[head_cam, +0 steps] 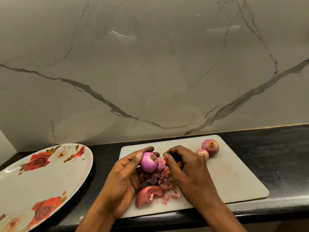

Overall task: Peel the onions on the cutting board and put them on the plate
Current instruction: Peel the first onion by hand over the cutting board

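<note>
My left hand (124, 179) grips a smooth purple peeled onion (149, 162) above the white cutting board (234, 178), thumb and fingers curled round it. My right hand (185, 168) hovers just right of it with fingers curled; a bit of pink skin shows under them, and whether they pinch it is unclear. A heap of pink peelings (164, 180) lies under both hands, with one large brown-red skin piece (148, 195) in front. Two unpeeled onions, a larger one (210, 147) and a smaller one (202, 154), sit at the board's far right. The rose-patterned plate (41, 181) lies to the left with nothing on it.
The board and plate rest on a black countertop (275, 164) against a grey marble-look wall (150, 72). The counter's front edge runs just below the board.
</note>
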